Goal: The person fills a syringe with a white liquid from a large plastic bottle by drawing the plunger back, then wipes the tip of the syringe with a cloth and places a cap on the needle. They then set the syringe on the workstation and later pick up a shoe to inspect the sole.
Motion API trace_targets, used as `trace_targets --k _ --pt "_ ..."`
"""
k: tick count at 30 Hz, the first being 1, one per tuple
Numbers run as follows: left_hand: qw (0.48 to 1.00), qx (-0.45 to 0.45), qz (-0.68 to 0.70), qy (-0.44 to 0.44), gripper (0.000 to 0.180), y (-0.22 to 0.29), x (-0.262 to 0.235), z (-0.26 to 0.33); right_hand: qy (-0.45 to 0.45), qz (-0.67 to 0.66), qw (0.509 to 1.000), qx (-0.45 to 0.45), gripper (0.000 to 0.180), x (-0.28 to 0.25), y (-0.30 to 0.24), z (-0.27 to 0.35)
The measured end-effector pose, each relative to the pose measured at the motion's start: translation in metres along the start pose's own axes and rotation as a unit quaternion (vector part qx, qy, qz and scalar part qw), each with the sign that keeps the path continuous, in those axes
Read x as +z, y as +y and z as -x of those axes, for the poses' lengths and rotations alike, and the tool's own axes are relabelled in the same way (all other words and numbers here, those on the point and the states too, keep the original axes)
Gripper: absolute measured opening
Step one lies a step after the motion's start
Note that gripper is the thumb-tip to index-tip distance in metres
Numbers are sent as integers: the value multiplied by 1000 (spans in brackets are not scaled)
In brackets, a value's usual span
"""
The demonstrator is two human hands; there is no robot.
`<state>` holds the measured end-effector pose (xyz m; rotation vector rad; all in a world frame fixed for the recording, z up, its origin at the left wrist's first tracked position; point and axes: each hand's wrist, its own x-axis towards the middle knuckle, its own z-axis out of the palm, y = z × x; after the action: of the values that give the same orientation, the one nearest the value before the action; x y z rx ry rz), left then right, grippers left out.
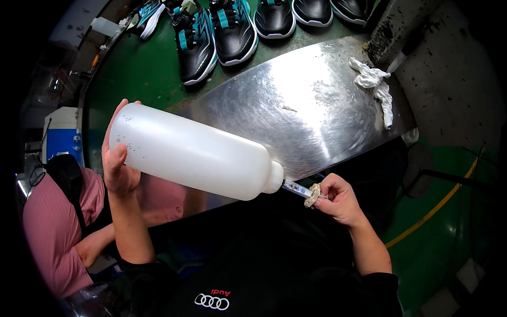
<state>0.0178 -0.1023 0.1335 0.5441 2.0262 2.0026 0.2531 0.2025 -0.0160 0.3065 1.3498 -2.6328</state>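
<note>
Green covers the table [142,74], and a big shiny metal sheet [296,105] lies on it. Black shoes with blue-green stripes [211,31] stand in a row at the far edge. A white rag [376,84] lies crumpled on the metal. The person holds a big white plastic bottle [195,153] sideways above the near edge of the sheet. The left hand [119,156] grips the bottle's fat bottom end. The right hand [338,198] pinches a small clear tube [297,188] that touches the bottle's narrow mouth. Someone in a pink shirt [50,227] stands close on the left.
</note>
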Motion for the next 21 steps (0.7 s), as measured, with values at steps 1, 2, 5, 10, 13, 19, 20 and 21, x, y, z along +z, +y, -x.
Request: trace_targets --k 1,2,5,10,13,19,20,21 --pt "1000 -2 -1 3 86 0 -1 0 -1 3 1000 3 21 0 0 0" --pt "1000 -5 -2 6 87 -1 -1 0 -2 5 1000 5 21 1 -2 -1" --pt "1000 -8 -7 11 87 -1 1 0 -7 3 1000 9 21 0 -3 -2" --pt "1000 -12 -8 5 88 -1 0 -2 -12 0 1000 1 22 -1 -2 -3" --pt "1000 -18 -17 -6 88 -3 -2 -1 -15 -14 1000 -1 22 -1 -3 -4" --pt "999 -21 -18 -19 86 -4 -6 0 -12 -11 1000 -5 24 -2 -2 -5" --pt "999 -21 -19 -19 86 -4 -6 0 -9 -6 1000 -10 24 0 -5 -5" --pt "999 -26 -19 -21 86 -4 -7 1 -5 -1 1000 -15 25 1 -6 -5"
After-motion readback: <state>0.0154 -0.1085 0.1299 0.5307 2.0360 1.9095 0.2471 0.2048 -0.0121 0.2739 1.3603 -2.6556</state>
